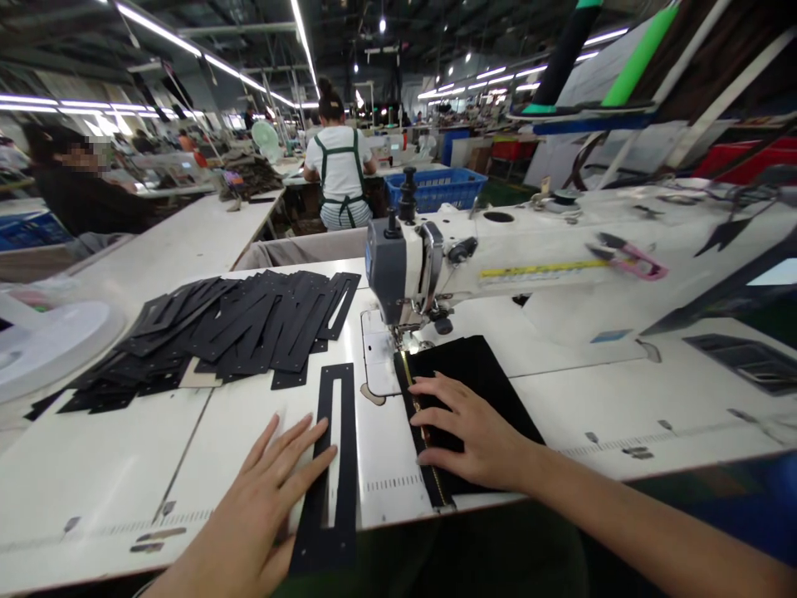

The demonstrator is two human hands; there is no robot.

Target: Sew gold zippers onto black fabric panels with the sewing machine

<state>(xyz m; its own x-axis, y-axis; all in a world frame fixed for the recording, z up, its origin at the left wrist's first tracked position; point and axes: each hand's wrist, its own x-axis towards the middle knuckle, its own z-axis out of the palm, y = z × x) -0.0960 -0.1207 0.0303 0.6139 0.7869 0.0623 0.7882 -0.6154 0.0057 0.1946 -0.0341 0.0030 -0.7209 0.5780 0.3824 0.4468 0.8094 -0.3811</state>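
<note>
My left hand (267, 490) has its fingers spread, with the fingertips on the left edge of a black slotted frame piece (344, 465) that overhangs the table's front edge. My right hand (466, 432) lies on black fabric (491, 378) with a gold-toothed zipper (408, 374) along its left side; its fingers are spread across the zipper. The fabric's far left corner is at the needle area of a white sewing machine (541, 241). Many similar black slotted pieces (249, 328) are heaped to the left on the white table (249, 423).
Pink-handled snips (641, 262) and a yellow tape measure (541, 270) are on the machine arm. A white round stand (62, 340) is at far left. Behind are a blue basket (436, 189) and a person in a green apron (339, 166); another person (87, 183) sits left.
</note>
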